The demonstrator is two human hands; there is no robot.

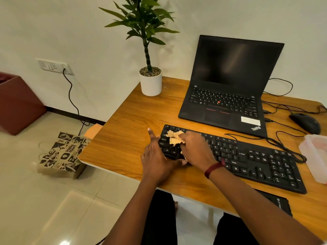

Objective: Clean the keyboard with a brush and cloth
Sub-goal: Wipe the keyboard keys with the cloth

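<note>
As seen from the head camera, gripping a crumpled tan cloth [174,137] in the right hand [196,149], with curled fingers, and pressing it onto the top-left keys of a long black wired keyboard [247,156]. Wearing a dark red wristband [214,167] on that wrist. Bracing the keyboard's left end with the left hand [157,156]: released, grasping nothing, with straight fingers laid along the short edge and the thumb reaching along the front edge.

Keyboard lying slantwise on a warm-toned wooden bench [123,138], with the left end farther in and the right end close to the front edge. Just behind it: an open black laptop [230,85] with a dark screen. To the right of that: a black computer mouse [305,122]. At the far left corner of the bench: a white round pot with a green leafy plant [151,80] and pebbles on top. At the right edge of the view, near the keyboard's right end: a clear plastic tub [316,156], only partly in frame. At the front edge of the bench: a flat black item [276,202], too unclear to name.

Down on the pale tiled floor [53,209], beside the bench: a brown paper bag with black print [62,154]. On the white wall [53,23]: a white socket plate [54,66] with a black cable [69,89] plugged in and trailing down. At the far left: a dark red block-shaped seat [17,103].
</note>
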